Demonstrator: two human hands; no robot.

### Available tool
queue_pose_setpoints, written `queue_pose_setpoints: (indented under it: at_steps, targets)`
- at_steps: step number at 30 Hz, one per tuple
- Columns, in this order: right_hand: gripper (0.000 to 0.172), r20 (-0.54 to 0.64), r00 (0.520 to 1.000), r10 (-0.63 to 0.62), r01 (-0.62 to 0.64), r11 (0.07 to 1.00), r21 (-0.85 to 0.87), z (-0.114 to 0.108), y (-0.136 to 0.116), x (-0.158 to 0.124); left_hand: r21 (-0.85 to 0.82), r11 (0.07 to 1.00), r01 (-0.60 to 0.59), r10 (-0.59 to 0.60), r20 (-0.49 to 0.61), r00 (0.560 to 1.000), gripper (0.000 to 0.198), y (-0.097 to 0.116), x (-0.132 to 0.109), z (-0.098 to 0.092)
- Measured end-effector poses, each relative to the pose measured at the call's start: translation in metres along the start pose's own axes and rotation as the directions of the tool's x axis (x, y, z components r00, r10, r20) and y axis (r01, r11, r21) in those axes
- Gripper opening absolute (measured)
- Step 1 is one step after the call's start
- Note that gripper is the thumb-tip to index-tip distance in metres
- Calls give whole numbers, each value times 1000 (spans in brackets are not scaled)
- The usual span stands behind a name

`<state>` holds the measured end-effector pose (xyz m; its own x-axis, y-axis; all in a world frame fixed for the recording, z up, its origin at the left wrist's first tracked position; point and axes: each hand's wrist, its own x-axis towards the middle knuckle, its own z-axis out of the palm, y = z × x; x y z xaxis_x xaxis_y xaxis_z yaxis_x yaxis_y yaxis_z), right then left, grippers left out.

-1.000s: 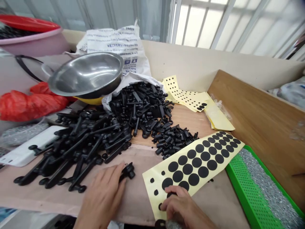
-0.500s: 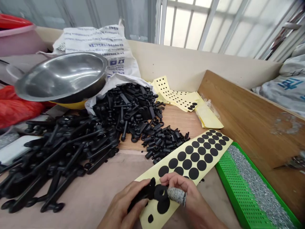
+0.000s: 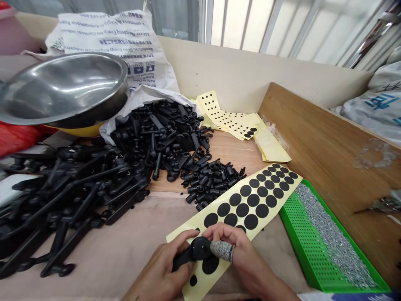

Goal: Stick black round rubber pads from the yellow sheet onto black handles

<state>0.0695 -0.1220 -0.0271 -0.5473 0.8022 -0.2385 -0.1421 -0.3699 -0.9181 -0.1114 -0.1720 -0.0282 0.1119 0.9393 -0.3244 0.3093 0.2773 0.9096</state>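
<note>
A black plastic handle (image 3: 187, 256) was clamped in the left hand (image 3: 155, 271) above the sticker sheet (image 3: 250, 209), long axis running near-left to far-right, its round head toward the right hand (image 3: 250, 251), whose grey-capped fingertip (image 3: 222, 250) touched it, that grip's closure not being determinable.

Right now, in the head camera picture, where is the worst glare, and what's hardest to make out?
In the head view, glare streaks across the steel bowl, the window is washed out, the heaped black plastic parts merge into dark masses with little detail, and the wide lens bends the frame's edges.
</note>
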Motion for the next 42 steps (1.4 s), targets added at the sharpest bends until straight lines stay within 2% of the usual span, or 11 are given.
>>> queue_pose_setpoints:
  at_steps: [4,9,14,23,36,42]
  targets:
    - [17,-16,1000,12,-12,1000,2,-1,1,1,-3,1000,-5,5,6,1000,43,-3,-2,1]
    - [16,-37,999,26,-26,1000,-8,-1,0,1,35,998,-51,54,-69,996,44,-2,-3,2]
    - [16,-38,999,29,-30,999,-29,0,-1,1,43,998,-55,56,-9,998,49,1,-4,1]
    - [21,-42,999,34,-37,996,-77,3,-2,3,34,995,-96,95,30,995,48,6,-8,0]
    - [23,-28,999,19,-22,996,-92,4,-6,2,-7,998,-66,66,32,997,50,4,-6,0]
    - [21,-24,1000,19,-21,995,-96,3,-5,3,-31,997,-77,78,39,996,43,6,-9,-2]
